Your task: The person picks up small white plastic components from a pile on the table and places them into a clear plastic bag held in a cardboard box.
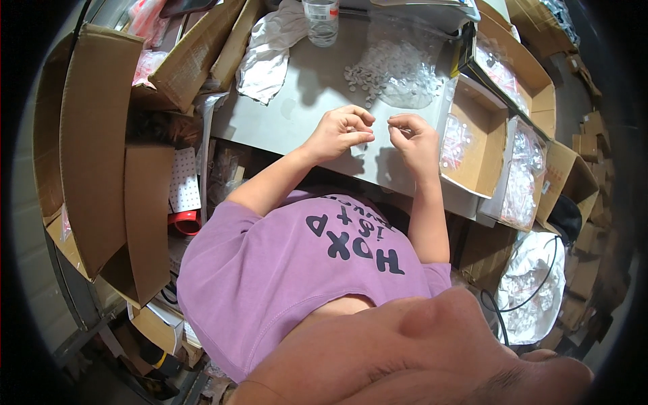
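My left hand (343, 133) is over the near part of the grey table (297, 121), thumb and fingers bent together in a pinch. A short distance to its right, my right hand (416, 143) is also closed in a pinch. Whatever is between the fingertips of either hand is too small to make out. Just beyond the hands lies a clear plastic bag (409, 79) of small white pieces. Several loose white pieces (358, 79) are spread at the bag's left side. Beside my right hand is a shallow cardboard box (487, 154) holding small clear packets (457, 143).
A clear bottle (322, 23) and a crumpled white cloth (268, 57) occupy the table's far left. More boxes with clear bags (520, 177) line the right side. Tall cardboard boxes (101, 155) crowd the left. A white sack (533, 287) and a black cable (533, 300) are at the lower right.
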Action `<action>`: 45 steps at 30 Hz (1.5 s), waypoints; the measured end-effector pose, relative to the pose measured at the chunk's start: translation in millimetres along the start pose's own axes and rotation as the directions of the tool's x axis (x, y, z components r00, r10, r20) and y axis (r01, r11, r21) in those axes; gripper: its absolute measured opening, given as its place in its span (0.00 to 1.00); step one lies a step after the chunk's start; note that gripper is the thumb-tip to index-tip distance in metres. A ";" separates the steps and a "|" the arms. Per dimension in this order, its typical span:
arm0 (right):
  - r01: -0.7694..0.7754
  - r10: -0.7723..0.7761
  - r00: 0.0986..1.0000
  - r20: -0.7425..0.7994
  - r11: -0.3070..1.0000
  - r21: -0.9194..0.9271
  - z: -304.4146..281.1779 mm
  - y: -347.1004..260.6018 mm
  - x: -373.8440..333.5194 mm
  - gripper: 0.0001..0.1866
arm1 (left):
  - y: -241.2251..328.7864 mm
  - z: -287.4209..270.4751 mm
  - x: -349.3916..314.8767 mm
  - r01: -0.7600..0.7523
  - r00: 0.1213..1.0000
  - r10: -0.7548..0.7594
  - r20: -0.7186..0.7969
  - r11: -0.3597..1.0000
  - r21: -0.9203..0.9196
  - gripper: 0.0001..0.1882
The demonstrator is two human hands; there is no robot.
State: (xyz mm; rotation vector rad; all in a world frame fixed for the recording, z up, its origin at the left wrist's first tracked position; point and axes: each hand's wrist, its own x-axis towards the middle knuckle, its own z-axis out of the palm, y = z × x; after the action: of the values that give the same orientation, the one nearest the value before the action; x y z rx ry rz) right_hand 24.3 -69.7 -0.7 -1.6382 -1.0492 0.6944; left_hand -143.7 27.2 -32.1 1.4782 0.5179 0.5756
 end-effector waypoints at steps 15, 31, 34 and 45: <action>0.281 -0.267 0.945 0.190 0.958 -0.052 -8.5 -25.4 -12.1 0.10 | -3.3 28.2 22.5 0.026 0.956 0.035 0.290 0.979 -0.203 0.15; 0.519 -0.435 0.849 0.299 0.792 -0.321 -32.0 -40.1 -25.0 0.09 | 11.7 31.9 29.1 0.138 0.864 -0.003 0.504 0.963 -0.231 0.24; 0.468 -0.408 0.879 0.247 0.836 -0.285 -38.9 -31.7 -27.1 0.09 | 12.2 23.3 33.5 0.032 0.903 0.003 0.429 0.997 -0.073 0.27; 0.352 -0.323 0.935 0.143 0.888 -0.295 -43.0 -37.2 -31.2 0.06 | 33.5 32.9 26.4 -0.495 0.857 0.446 0.257 0.851 0.173 0.03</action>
State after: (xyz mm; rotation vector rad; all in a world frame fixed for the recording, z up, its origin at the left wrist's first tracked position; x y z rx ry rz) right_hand 35.2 -113.2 46.2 -1.6403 -1.5324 0.3818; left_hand -103.7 19.4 3.2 1.8881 0.0442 0.7520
